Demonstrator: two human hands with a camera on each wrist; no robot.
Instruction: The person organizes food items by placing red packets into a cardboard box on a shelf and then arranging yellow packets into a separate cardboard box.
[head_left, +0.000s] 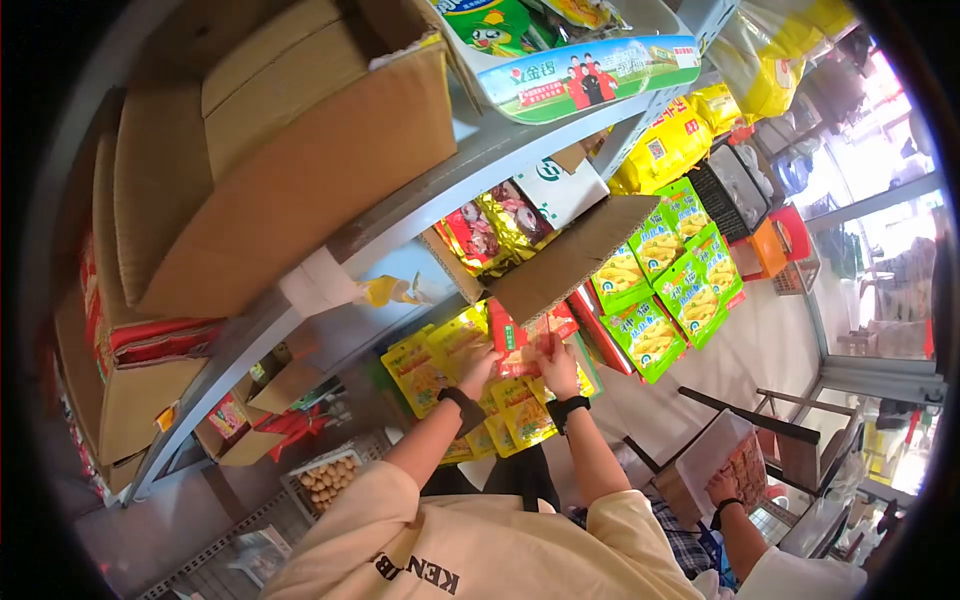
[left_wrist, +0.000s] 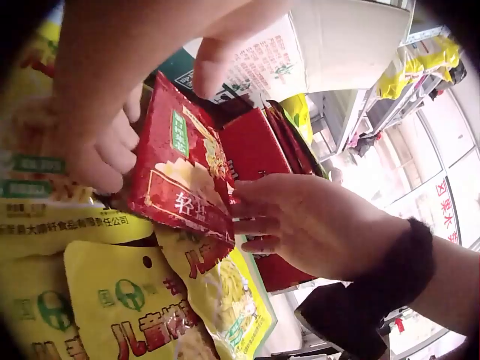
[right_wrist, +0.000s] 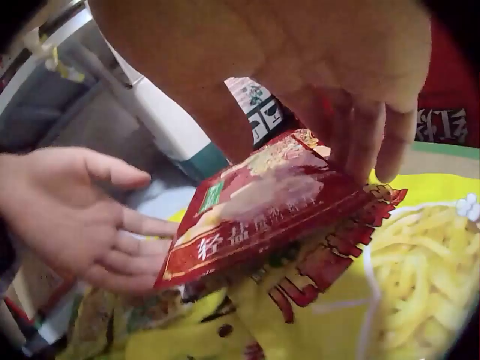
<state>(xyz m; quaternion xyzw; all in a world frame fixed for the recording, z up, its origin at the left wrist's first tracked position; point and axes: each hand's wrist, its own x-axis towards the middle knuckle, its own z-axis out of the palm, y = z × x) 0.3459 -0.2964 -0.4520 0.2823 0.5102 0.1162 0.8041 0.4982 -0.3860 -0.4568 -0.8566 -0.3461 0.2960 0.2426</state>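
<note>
A red snack packet (head_left: 520, 347) (left_wrist: 184, 161) (right_wrist: 247, 206) lies tilted between both hands, above yellow packets (head_left: 520, 410) (left_wrist: 127, 300) (right_wrist: 420, 277). My left hand (head_left: 480, 370) (left_wrist: 105, 97) (right_wrist: 82, 217) touches one side edge; in the right wrist view its fingers extend nearly straight against the packet, thumb apart. On the opposite side, my right hand (head_left: 560, 370) (left_wrist: 307, 217) (right_wrist: 292, 67) has its fingers extended against the edge, with its thumb lifted away. Part of each hand's contact with the packet is hidden.
Beyond the hands stands a cardboard box (head_left: 570, 262) with a raised flap. Green packets (head_left: 665, 285) are to the right. A metal shelf edge (head_left: 400, 205) crosses above left, holding large cartons (head_left: 300, 170). Another person's hand (head_left: 722, 488) rests at a box lower right.
</note>
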